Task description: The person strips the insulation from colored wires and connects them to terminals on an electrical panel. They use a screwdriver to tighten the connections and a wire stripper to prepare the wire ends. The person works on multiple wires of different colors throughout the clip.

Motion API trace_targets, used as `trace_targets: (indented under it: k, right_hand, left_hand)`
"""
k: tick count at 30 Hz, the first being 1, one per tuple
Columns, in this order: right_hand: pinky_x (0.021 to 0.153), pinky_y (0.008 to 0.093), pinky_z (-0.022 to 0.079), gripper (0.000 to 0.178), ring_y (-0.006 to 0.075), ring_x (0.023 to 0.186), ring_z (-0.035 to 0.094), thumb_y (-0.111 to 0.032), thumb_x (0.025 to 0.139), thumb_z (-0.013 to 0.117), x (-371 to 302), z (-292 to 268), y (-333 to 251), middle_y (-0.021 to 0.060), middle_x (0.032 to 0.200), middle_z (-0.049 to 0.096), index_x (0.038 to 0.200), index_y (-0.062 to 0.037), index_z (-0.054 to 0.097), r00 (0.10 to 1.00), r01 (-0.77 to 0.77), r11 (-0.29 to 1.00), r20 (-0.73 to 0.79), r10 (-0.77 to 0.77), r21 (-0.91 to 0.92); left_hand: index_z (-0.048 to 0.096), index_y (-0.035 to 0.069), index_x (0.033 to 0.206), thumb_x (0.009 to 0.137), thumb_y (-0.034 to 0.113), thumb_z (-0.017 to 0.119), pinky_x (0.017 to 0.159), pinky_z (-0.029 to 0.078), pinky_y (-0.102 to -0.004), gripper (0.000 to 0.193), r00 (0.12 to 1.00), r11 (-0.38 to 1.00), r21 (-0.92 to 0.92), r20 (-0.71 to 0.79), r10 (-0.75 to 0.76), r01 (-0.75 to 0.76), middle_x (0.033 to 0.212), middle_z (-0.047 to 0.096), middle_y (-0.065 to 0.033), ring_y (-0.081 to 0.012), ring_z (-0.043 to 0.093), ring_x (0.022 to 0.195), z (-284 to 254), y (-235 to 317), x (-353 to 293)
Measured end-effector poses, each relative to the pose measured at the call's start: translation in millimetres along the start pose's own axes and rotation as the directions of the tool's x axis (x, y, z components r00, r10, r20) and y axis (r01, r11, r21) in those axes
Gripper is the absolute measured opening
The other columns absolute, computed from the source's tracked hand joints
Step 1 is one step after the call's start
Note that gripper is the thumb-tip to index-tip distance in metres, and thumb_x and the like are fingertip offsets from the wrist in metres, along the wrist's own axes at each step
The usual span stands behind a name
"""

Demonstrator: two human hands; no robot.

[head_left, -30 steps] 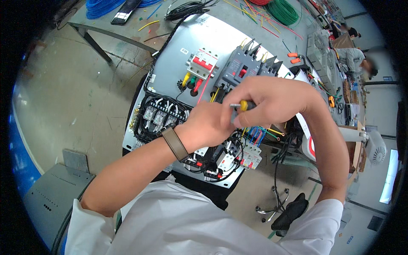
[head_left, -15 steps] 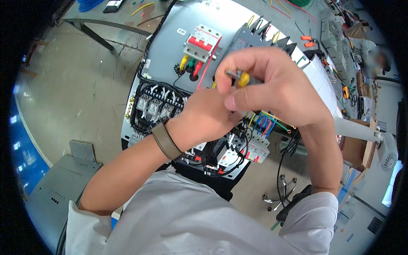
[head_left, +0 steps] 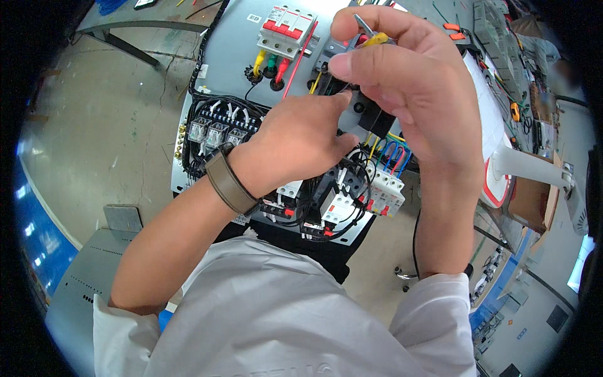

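In my right hand (head_left: 414,81), thumb and bent index finger pinch a small metal-tipped piece with a yellow body (head_left: 377,39), its grey tip pointing up and left. My left hand (head_left: 298,138), with a dark strap on its wrist, reaches across the middle of a wired electrical panel (head_left: 232,31). Its fingers curl beside a black block (head_left: 377,119); what they grip, if anything, is hidden. Beyond the left hand stands a white breaker with red levers (head_left: 287,30), with yellow, green and red cable ends under it. A thin red wire (head_left: 300,60) runs down past it.
Clear relays (head_left: 215,133) and bundled black wires lie left of my left hand. Small white breakers (head_left: 384,191) sit at the panel's near right. A grey bench (head_left: 135,26) stands far left, a metal cabinet (head_left: 88,270) near left. Orange-handled pliers (head_left: 453,31) lie far right.
My right hand has moved up and away from my left hand, carrying the yellow piece. The panel and my left hand appear slightly higher and further left in view.
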State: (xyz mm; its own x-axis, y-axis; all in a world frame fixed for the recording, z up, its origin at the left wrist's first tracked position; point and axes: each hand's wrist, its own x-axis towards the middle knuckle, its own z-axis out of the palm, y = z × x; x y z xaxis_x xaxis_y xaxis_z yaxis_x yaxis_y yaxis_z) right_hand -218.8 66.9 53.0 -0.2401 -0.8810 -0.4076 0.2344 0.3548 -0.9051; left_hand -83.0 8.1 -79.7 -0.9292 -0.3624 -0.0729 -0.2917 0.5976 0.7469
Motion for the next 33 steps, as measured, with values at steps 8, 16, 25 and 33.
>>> trace_targets:
  k: [8,16,25,33]
  right_hand:
    - [0.056,0.0195,0.041,0.022,0.0044,0.063,0.06,0.002,0.091,0.073,1.4,-2.6,21.0,0.0037,0.086,0.074,0.112,0.0015,0.07,0.98,0.184,0.971,-0.111,-0.168,0.154]
    - [0.05,0.0208,0.03,0.025,0.0015,0.051,0.044,0.003,0.088,0.074,2.5,2.2,33.4,-0.0041,0.074,0.063,0.112,0.0005,0.068,0.938,0.324,0.906,-0.22,-0.269,0.271]
    - [0.051,0.0202,0.027,0.022,0.0011,0.055,0.041,-0.008,0.093,0.078,8.6,8.3,42.6,-0.0052,0.074,0.058,0.113,-0.0002,0.073,0.852,0.444,0.895,-0.328,-0.407,0.042]
    - [0.072,0.0249,0.043,0.04,0.0071,0.074,0.057,-0.019,0.101,0.074,-2.1,-8.6,22.3,-0.0031,0.077,0.06,0.135,0.0018,0.071,0.889,0.378,0.834,-0.093,-0.448,-0.402]
  left_hand:
    - [0.067,0.004,0.127,0.096,0.032,0.077,0.079,0.054,-0.0561,0.043,1.0,1.0,-0.003,-0.022,0.005,-0.005,0.093,0.071,-0.0254,-0.0471,0.07,0.09,0.7,0.0,0.8]
    - [0.063,-0.005,0.138,0.096,0.037,0.075,0.081,0.059,-0.056,0.06,0.998,0.999,0.039,0.044,-0.036,0.034,0.091,0.077,-0.0213,-0.0442,0.075,0.092,-4.3,3.4,1.6]
    - [0.061,-0.006,0.138,0.097,0.036,0.073,0.083,0.059,-0.0576,0.06,0.999,0.997,0.062,-0.007,0.046,-0.046,0.091,0.076,-0.024,-0.0465,0.075,0.092,5.1,-5.7,0.3]
    - [0.066,-0.005,0.12,0.102,0.037,0.071,0.087,0.056,-0.0555,0.046,0.987,0.987,0.037,0.041,0.158,-0.159,0.104,0.073,-0.029,-0.0495,0.071,0.1,-5.0,2.7,-6.9]
